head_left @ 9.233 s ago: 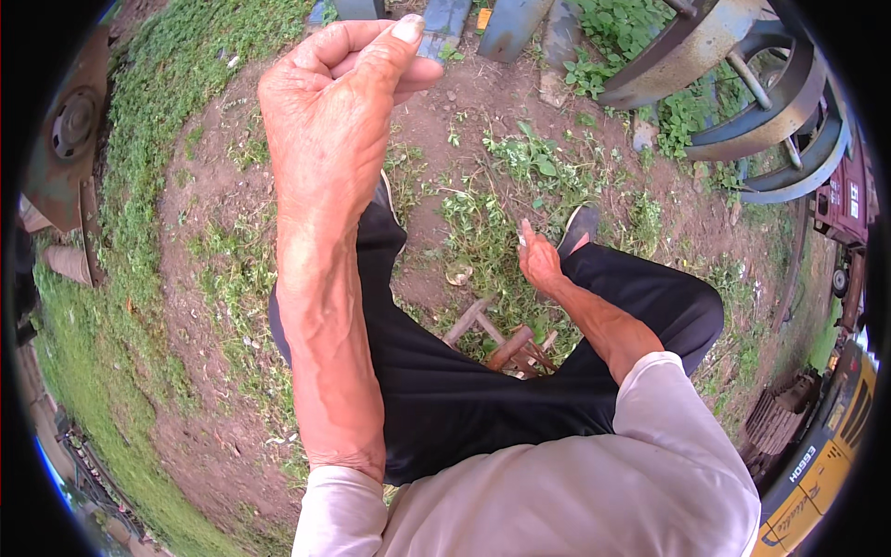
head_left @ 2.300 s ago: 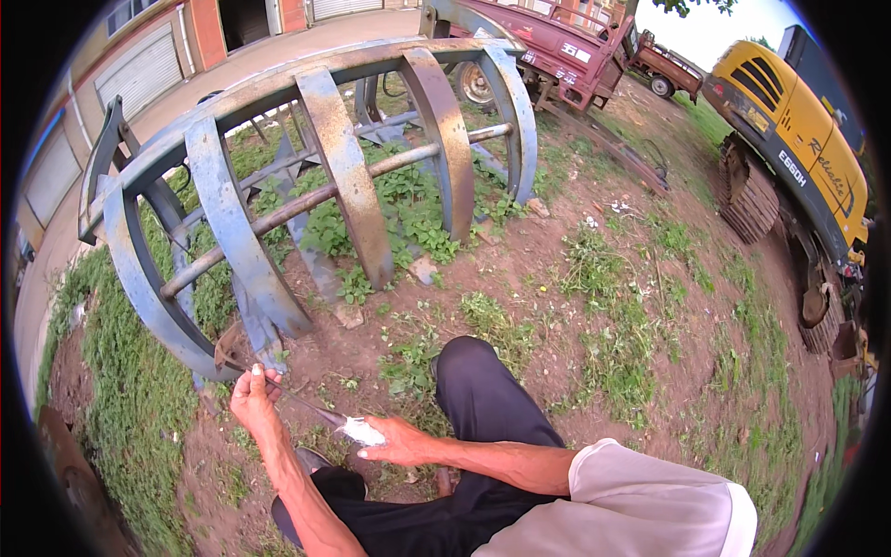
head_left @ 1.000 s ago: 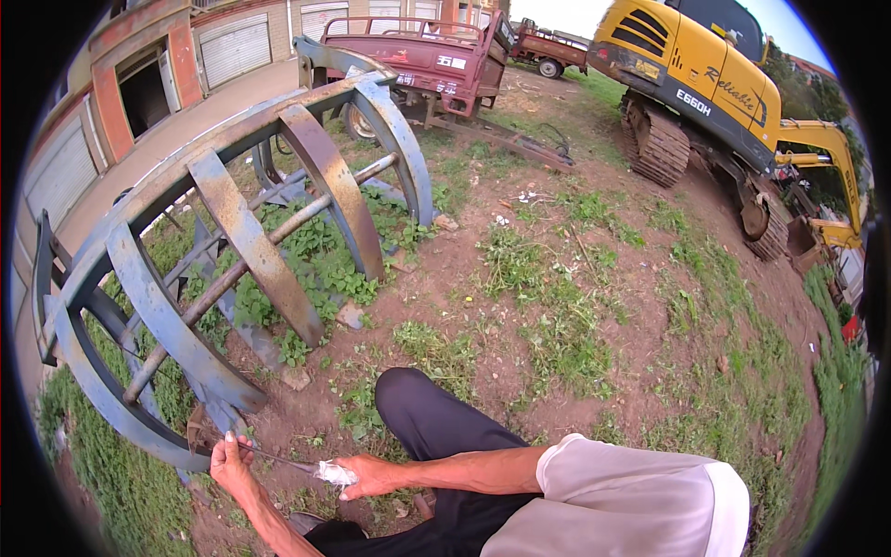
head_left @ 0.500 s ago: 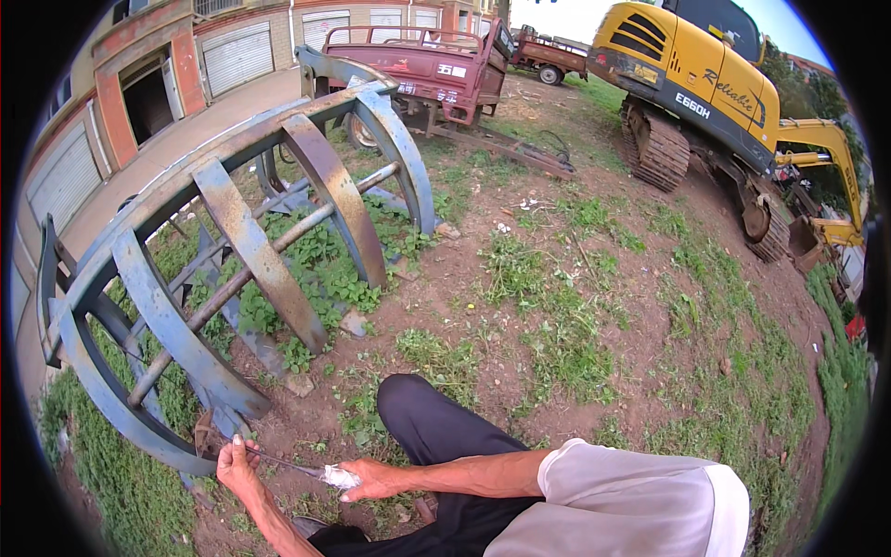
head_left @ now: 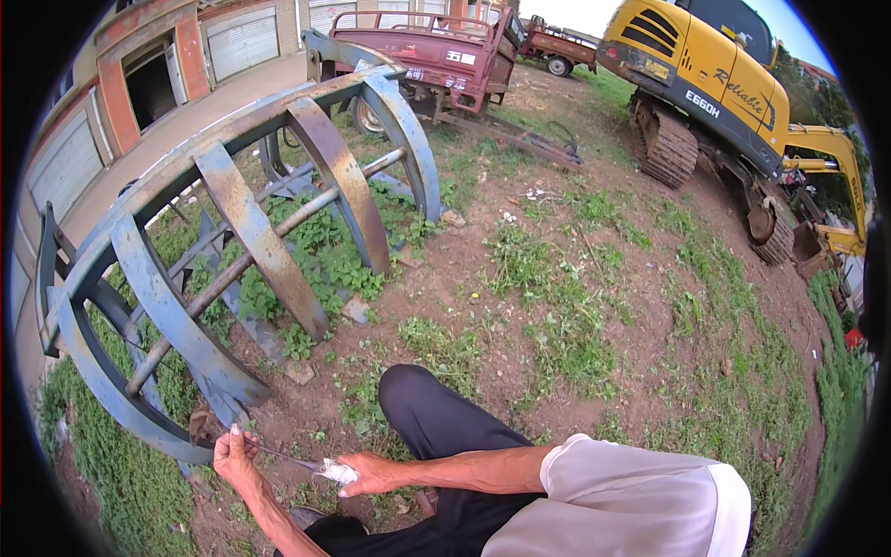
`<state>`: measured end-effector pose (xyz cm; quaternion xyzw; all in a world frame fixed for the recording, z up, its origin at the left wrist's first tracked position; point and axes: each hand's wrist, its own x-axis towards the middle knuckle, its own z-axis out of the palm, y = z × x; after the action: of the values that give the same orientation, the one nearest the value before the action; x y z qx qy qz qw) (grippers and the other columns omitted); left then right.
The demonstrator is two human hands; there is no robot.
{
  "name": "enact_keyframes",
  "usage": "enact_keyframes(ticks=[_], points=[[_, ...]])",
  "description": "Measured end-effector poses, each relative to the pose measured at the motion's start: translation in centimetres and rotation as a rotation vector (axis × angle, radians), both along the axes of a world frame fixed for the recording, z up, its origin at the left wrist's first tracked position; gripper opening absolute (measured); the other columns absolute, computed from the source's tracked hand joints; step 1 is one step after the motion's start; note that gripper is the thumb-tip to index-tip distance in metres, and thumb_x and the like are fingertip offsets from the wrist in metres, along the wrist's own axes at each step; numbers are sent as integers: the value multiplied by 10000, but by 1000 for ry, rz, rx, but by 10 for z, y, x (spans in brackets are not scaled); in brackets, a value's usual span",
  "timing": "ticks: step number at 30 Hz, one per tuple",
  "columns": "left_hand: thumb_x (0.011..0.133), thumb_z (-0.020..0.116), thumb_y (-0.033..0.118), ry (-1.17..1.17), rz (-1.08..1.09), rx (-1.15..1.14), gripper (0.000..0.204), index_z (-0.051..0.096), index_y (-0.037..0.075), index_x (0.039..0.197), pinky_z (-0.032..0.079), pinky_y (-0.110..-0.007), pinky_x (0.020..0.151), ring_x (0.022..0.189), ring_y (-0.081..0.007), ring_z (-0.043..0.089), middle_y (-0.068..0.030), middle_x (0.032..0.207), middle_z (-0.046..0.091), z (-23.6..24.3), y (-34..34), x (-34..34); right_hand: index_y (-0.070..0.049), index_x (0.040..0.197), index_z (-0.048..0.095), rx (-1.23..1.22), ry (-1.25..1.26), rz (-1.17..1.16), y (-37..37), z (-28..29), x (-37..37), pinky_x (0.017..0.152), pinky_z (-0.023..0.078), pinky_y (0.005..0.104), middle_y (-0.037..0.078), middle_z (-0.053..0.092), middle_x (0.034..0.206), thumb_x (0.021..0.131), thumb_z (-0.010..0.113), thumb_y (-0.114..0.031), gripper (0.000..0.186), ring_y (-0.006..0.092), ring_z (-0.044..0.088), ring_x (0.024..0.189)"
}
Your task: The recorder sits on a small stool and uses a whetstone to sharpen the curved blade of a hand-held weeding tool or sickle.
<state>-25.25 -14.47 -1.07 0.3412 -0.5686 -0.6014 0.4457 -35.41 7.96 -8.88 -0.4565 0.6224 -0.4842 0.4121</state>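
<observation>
Low at the left, a thin dark rod [head_left: 286, 456] with a white-wrapped end [head_left: 338, 472] stretches between my hands. My right hand [head_left: 369, 473] is closed around the wrapped end. The fingers and thumb of my left hand [head_left: 237, 455] pinch the rod's other end. That hand is right by the lower tip of a blue, rust-stained steel frame [head_left: 243, 200] with several curved tines. A rusty brown piece [head_left: 203, 425] sits at this tip, just beyond my left fingers; whether the rod touches it I cannot tell. What kind of tool the rod is does not show.
My bent knee [head_left: 408, 390] rises right of the frame. Weeds [head_left: 557, 306] and bare soil spread ahead. A red cargo tricycle [head_left: 422, 65] stands behind the frame, a yellow excavator [head_left: 696, 84] at the far right. Shuttered buildings [head_left: 243, 45] line the far left.
The view has shifted slightly. Both hands keep their hold on the rod, with barely any movement.
</observation>
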Motion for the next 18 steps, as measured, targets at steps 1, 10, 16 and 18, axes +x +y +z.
enact_keyframes(ticks=[1, 10, 16, 18], points=[[885, 718, 212, 26, 4, 22, 200, 604, 68, 804, 469, -199, 510, 587, -103, 621, -54, 701, 663, 2, 2, -2, 38, 1195, 521, -26, 44, -10, 0, 0, -1, 721, 489, 412, 188, 637, 865, 764, 766, -304, 602, 283, 627, 804], [876, 727, 212, 37, 37, 42, 198, 599, 79, 805, 450, -194, 504, 588, -98, 610, -49, 707, 661, -5, -4, -2, 36, 1079, 544, -34, -17, -6, 4, 23, -2, 740, 474, 422, 184, 626, 858, 754, 754, -261, 488, 284, 621, 823], [890, 709, 191, 9, 78, 38, 177, 598, 80, 809, 448, -188, 505, 591, -96, 615, -49, 710, 665, -3, 0, 2, 50, 1242, 499, -14, 21, 29, 3, 12, -2, 733, 486, 405, 185, 636, 882, 772, 751, -297, 636, 273, 616, 809], [885, 720, 250, -24, 102, 41, 206, 595, 120, 786, 457, -191, 509, 584, -83, 601, -22, 704, 657, -3, -3, 16, 62, 1264, 487, 14, 13, 82, -5, 15, 7, 732, 490, 402, 192, 642, 892, 771, 755, -290, 662, 274, 621, 816]])
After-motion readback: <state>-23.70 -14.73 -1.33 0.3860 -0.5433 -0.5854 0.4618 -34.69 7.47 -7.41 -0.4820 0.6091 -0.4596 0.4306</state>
